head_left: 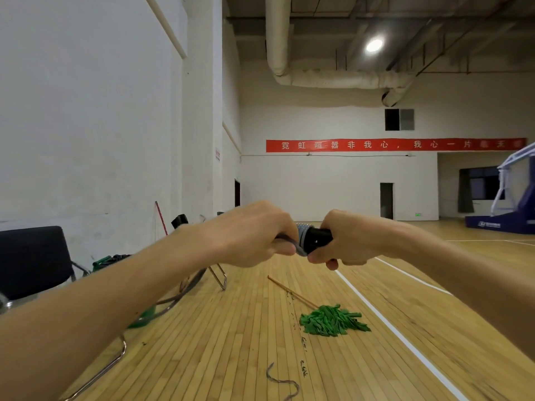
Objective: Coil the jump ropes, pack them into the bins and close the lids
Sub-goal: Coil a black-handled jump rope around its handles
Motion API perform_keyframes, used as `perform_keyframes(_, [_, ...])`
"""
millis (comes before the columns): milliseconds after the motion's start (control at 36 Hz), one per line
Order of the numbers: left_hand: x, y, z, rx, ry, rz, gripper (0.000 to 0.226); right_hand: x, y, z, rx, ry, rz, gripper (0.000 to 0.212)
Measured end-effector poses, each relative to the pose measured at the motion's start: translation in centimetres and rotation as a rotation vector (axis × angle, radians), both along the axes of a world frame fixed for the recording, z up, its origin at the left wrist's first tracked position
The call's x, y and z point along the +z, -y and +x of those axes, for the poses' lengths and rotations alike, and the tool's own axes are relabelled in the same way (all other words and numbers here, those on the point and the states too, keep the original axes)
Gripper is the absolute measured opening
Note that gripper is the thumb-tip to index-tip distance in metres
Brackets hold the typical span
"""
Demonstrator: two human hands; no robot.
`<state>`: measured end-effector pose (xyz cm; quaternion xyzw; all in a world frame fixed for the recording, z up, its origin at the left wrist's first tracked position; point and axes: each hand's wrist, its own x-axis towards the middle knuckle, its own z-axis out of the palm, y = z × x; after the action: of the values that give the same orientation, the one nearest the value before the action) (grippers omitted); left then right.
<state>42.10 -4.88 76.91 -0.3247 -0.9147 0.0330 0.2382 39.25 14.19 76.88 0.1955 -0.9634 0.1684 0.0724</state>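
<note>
Both my hands are raised in front of me at mid frame, meeting around a jump rope. My right hand [344,241] grips the black handle [317,238]. My left hand [252,235] is closed on the grey cord [301,237], which is wrapped around the handle's end. A loose grey end of cord [282,383] curls on the wooden floor at the bottom of the frame. No bin is in view.
A green mop [333,319] with a wooden stick lies on the floor ahead. Black chairs [31,259] with metal legs stand along the white wall at left, with dark and green items [108,260] beside them. A blue basketball stand [509,198] is far right.
</note>
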Motion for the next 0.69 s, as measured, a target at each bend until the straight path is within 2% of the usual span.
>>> perform_keyframes(167, [2.1, -0.8, 0.7, -0.122, -0.151, -0.152, 0.018, 0.1, 0.6, 1.1, 0.075, 0.104, 0.122, 0.021])
perform_keyframes(306, [2.8, -1.1, 0.6, -0.195, -0.131, -0.082, 0.027, -0.2, 0.8, 2.1, 0.195, 0.167, 0.174, 0.013])
perform_keyframes(472, [3.1, -0.5, 0.3, -0.228, 0.031, 0.080, 0.027, -0.1, 0.5, 3.2, 0.268, 0.188, 0.180, 0.020])
perform_keyframes(583, [3.0, -0.1, 0.0, -0.278, 0.214, 0.202, 0.023, 0.1, 0.2, 3.8, 0.339, 0.230, 0.172, 0.023])
perform_keyframes(694, [2.9, 0.7, -0.1, -0.330, 0.418, 0.323, 0.028, 0.4, 0.0, 4.4, 0.455, 0.286, 0.121, 0.013])
